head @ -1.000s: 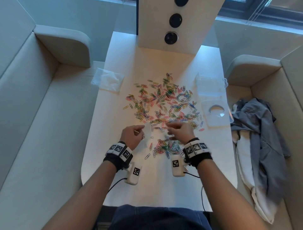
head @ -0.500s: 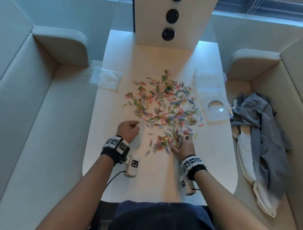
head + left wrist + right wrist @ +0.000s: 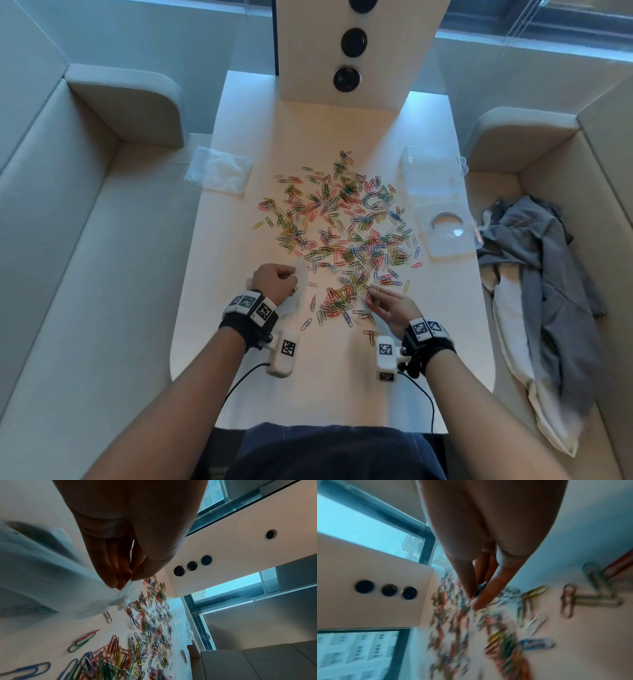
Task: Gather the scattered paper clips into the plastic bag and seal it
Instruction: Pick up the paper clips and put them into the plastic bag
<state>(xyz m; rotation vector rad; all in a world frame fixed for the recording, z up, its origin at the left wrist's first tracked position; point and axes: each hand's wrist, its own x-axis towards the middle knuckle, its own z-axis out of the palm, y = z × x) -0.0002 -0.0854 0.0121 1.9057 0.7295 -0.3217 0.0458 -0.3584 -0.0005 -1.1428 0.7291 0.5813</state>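
Note:
Coloured paper clips (image 3: 342, 222) lie scattered over the middle of the white table (image 3: 239, 359), with a denser heap (image 3: 337, 298) near me. My left hand (image 3: 275, 282) pinches the rim of a clear plastic bag (image 3: 301, 277), which hangs below it, left of the heap. In the left wrist view the fingertips (image 3: 120, 584) grip the bunched edge of the bag (image 3: 51, 581). My right hand (image 3: 375, 294) is at the heap's right edge. In the blurred right wrist view, thumb and fingers (image 3: 477, 601) close on a few paper clips (image 3: 480, 586).
A second clear bag (image 3: 219, 171) lies at the table's left edge. A clear plastic box (image 3: 431, 171) and its lid (image 3: 445, 233) sit at the right edge. A grey garment (image 3: 534, 274) lies on the right sofa. A panel with round sockets (image 3: 352, 51) stands at the far end.
My right hand moved from beside the left hand back to the near heap and now pinches clips there. The left hand stayed put holding the bag.

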